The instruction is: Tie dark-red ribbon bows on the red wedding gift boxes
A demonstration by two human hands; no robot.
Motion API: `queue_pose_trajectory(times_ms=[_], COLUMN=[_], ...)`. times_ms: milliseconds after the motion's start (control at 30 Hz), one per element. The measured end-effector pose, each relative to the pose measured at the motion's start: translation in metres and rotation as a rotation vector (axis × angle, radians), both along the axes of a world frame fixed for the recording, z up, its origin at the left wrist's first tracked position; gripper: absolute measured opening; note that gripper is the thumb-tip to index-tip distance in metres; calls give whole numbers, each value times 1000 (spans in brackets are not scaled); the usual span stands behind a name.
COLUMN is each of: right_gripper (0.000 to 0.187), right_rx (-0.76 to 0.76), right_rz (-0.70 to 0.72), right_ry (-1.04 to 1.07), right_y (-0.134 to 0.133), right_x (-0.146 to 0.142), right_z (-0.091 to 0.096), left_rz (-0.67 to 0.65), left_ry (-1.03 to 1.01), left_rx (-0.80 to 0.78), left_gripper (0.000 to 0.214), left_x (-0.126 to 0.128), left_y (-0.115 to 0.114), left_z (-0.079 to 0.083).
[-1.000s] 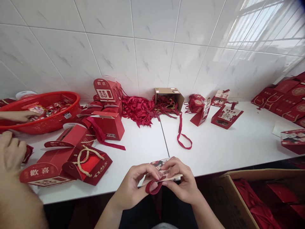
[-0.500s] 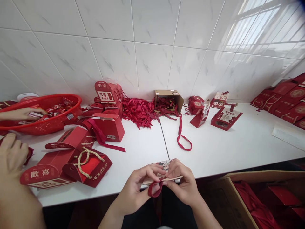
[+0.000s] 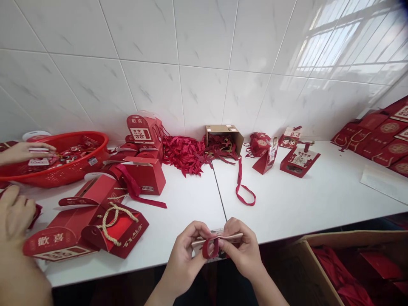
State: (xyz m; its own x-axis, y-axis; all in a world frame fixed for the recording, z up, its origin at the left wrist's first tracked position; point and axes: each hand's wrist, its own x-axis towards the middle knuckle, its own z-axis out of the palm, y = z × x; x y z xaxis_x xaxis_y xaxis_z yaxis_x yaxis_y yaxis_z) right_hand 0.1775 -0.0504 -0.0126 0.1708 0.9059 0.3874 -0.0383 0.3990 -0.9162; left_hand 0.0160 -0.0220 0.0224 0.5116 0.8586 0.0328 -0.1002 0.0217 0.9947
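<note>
My left hand (image 3: 185,250) and my right hand (image 3: 244,248) meet at the near table edge, both pinched on a small flat printed box (image 3: 219,234) and a red ribbon loop (image 3: 210,248) that curls below it. The ribbon sits between my thumbs and forefingers. A loose red ribbon (image 3: 244,189) lies on the white table (image 3: 302,199) just beyond my hands. An open red gift box with a rope handle (image 3: 111,223) lies to the left.
Another person's hands (image 3: 14,212) work at the left near a red basket (image 3: 57,155) of sweets. Red gift boxes (image 3: 145,146), a ribbon heap (image 3: 186,151) and a small carton (image 3: 225,136) line the wall. A large carton (image 3: 350,267) stands at the lower right.
My hands have dropped slightly toward me and turned the small box edge-on; the ribbon loop now stands more upright between my fingers. The other person's hand has moved in the basket.
</note>
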Motion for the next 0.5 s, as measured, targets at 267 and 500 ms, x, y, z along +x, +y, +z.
queue_pose_trajectory(times_ms=[267,500], right_gripper=[23,35], right_rx=[-175,-365], right_rz=[20,-65], right_ry=[-31,-258], right_y=[8,-4], right_x=[15,75], right_z=[-9,-28], left_rz=[53,272], left_ry=[144,220], left_rx=[133,389], left_gripper=[19,45], left_x=[4,-28], left_y=[9,17], left_z=[-4,-10])
